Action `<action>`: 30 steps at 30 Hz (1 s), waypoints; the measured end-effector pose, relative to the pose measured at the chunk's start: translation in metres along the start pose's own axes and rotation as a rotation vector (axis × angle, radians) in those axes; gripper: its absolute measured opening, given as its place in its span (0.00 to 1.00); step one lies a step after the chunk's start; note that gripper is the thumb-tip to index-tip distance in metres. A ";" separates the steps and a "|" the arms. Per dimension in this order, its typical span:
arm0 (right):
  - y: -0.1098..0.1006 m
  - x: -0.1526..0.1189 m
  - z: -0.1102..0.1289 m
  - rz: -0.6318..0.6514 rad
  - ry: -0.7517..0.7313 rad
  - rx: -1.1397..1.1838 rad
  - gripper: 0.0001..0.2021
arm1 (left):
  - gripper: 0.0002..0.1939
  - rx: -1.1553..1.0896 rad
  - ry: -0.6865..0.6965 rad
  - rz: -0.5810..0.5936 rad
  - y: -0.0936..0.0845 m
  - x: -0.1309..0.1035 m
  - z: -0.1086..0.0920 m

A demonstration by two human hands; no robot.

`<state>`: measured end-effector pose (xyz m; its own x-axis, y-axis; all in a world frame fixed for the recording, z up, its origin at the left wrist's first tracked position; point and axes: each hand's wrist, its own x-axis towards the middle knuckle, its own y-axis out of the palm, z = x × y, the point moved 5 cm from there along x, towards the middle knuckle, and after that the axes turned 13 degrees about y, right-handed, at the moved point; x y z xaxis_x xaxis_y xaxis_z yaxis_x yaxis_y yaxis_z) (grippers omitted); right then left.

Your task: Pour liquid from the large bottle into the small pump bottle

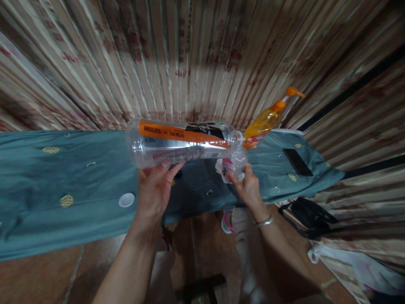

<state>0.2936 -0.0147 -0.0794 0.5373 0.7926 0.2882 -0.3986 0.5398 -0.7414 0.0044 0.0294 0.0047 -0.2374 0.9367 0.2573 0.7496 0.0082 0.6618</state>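
Observation:
My left hand (155,185) grips a large clear plastic bottle (180,141) from below. The bottle lies tilted on its side, its orange, silver and black label facing me and its neck pointing right. Just below that neck, my right hand (248,185) is closed around a small clear plastic container (238,159) with pink and white marking. Whether the big bottle's mouth touches the container, I cannot tell. Behind them stands an orange pump bottle (264,124) of yellow-orange liquid, its lower part partly hidden. A round white lid (126,199) lies left of my left hand.
A teal patterned cloth (91,169) covers the long table. At the right lies a black phone (297,162). Pleated curtains (177,55) hang behind the table. On the tiled floor at right sits a black bag (311,213).

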 end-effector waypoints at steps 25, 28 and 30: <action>0.000 -0.001 0.001 0.037 0.028 0.020 0.38 | 0.14 -0.030 0.000 0.000 0.000 0.000 0.000; -0.001 -0.001 0.001 0.034 0.042 0.030 0.38 | 0.15 -0.007 0.008 -0.001 0.000 0.000 0.000; -0.002 -0.001 0.002 0.037 0.043 0.030 0.37 | 0.16 0.010 0.004 -0.001 0.001 0.000 0.000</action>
<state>0.2924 -0.0163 -0.0776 0.5530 0.7996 0.2341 -0.4406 0.5192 -0.7323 0.0050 0.0288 0.0054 -0.2405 0.9353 0.2594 0.7553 0.0125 0.6552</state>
